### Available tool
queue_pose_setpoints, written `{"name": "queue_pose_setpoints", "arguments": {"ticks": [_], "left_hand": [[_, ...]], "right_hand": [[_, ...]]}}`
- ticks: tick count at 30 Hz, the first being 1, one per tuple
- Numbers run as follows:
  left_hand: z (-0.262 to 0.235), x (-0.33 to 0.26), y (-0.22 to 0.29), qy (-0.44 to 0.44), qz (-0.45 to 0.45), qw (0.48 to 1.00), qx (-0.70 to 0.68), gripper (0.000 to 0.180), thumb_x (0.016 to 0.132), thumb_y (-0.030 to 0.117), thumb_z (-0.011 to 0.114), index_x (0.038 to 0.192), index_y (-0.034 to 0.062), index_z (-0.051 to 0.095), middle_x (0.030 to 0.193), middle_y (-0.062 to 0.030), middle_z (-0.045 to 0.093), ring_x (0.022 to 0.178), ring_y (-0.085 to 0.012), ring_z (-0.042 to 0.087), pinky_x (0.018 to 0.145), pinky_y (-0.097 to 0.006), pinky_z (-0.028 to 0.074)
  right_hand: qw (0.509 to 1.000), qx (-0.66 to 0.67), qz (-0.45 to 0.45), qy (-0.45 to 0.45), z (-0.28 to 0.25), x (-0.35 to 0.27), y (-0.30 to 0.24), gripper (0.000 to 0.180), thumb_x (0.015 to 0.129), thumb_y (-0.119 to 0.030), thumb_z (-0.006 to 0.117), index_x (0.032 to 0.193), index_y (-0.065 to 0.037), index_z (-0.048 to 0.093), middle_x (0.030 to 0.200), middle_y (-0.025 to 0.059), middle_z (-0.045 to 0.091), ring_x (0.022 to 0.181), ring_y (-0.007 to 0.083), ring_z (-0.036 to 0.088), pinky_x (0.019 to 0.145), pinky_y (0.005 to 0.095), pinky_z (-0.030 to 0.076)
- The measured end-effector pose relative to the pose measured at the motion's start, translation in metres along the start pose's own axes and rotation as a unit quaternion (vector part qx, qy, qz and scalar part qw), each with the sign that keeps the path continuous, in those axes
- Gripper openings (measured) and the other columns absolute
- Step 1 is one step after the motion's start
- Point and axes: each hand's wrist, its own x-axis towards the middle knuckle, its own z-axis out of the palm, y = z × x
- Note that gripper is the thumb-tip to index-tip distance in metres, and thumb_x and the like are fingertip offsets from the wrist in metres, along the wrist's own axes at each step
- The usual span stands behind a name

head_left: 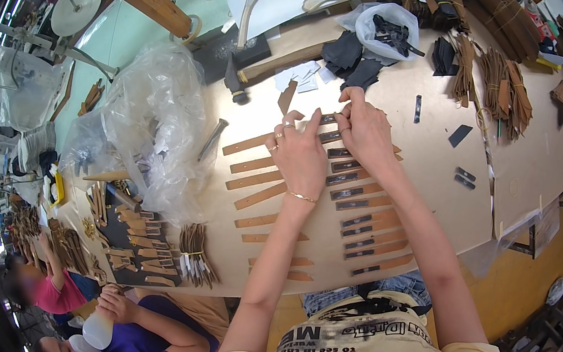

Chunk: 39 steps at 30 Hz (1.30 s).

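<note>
Nearest the shirt [343, 350], a right-hand row of brown strips [395, 237] is climbing the table [443, 206], each strip running roughly sideways with a dark patch toward its left end, while a left-hand row of plainer strips [254, 163] is lying beside and partly behind the left forearm [280, 248]. Farther up, at the top of the right-hand row, both hands are meeting over one narrow dark piece [328, 119]. It is lying in the gap between them, its long axis running left to right and rising slightly rightward, so it is pointing from one hand toward the other. The right hand [368, 134] is sitting closer, its bent fingers gathering at the piece's right end; the left hand [297, 151] is spreading its ringed fingers just to the left, the index reaching toward the same piece. Whether either is truly pinching it I cannot tell (the fingers are hiding the contact). Beyond them, a loose brown offcut [287, 97] is slanting near the left fingertips, a hammer [235, 83] is lying to the left, and black pieces [342, 50] are heaping up before a white plastic bag [407, 26].
</note>
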Motion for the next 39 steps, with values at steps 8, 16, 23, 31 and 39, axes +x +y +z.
{"name": "queue_pose_setpoints", "arguments": {"ticks": [8, 16, 23, 31, 39], "left_hand": [[0.001, -0.004, -0.001, -0.045, 0.041, 0.996, 0.058, 0.032, 0.083, 0.009, 0.064, 0.111, 0.0205, 0.074, 0.114, -0.0058, 0.06, 0.103, -0.0237, 0.055, 0.091, -0.041, 0.036], [-0.003, -0.002, 0.0, -0.061, 0.035, 0.996, 0.059, 0.032, 0.083, 0.009, 0.064, 0.112, 0.019, 0.073, 0.115, -0.0072, 0.059, 0.103, -0.0247, 0.054, 0.092, -0.041, 0.036], [-0.002, -0.005, 0.0, -0.068, 0.033, 0.994, 0.074, 0.029, 0.085, 0.015, 0.065, 0.111, 0.0192, 0.073, 0.117, -0.0088, 0.059, 0.106, -0.0269, 0.054, 0.092, -0.043, 0.037], [-0.007, 0.025, -0.032, -0.187, -0.04, 0.97, -0.154, 0.025, 0.086, 0.01, 0.063, 0.102, 0.0187, 0.079, 0.108, -0.0081, 0.065, 0.105, -0.0296, 0.057, 0.095, -0.047, 0.039], [-0.058, -0.027, -0.022, 0.03, -0.054, 0.96, -0.274, 0.031, 0.087, 0.005, 0.061, 0.115, 0.0125, 0.072, 0.107, -0.008, 0.061, 0.104, -0.0252, 0.055, 0.095, -0.041, 0.037]], "right_hand": [[0.996, -0.062, 0.058, -0.016, 0.0, 0.003, -0.015, 0.05, 0.088, -0.017, 0.07, 0.129, -0.006, 0.045, 0.08, 0.0133, 0.068, 0.077, 0.0342, 0.068, 0.071, 0.0465, 0.047], [0.98, -0.153, 0.12, 0.042, 0.011, -0.002, -0.02, 0.051, 0.088, -0.024, 0.07, 0.134, -0.013, 0.049, 0.104, 0.0096, 0.067, 0.1, 0.0262, 0.062, 0.085, 0.0445, 0.036], [0.972, -0.198, 0.108, 0.071, 0.012, -0.005, -0.012, 0.043, 0.09, -0.023, 0.067, 0.13, -0.017, 0.052, 0.101, 0.0065, 0.065, 0.098, 0.0243, 0.06, 0.083, 0.0426, 0.035], [0.972, -0.165, 0.071, 0.149, -0.054, -0.042, 0.03, 0.018, 0.092, -0.022, 0.064, 0.107, -0.012, 0.068, 0.101, 0.0063, 0.065, 0.1, 0.0239, 0.058, 0.089, 0.0421, 0.036], [0.966, -0.232, -0.014, 0.118, -0.086, -0.053, 0.084, 0.021, 0.089, -0.024, 0.067, 0.102, -0.009, 0.069, 0.105, 0.0052, 0.063, 0.104, 0.022, 0.058, 0.092, 0.0412, 0.039]]}}
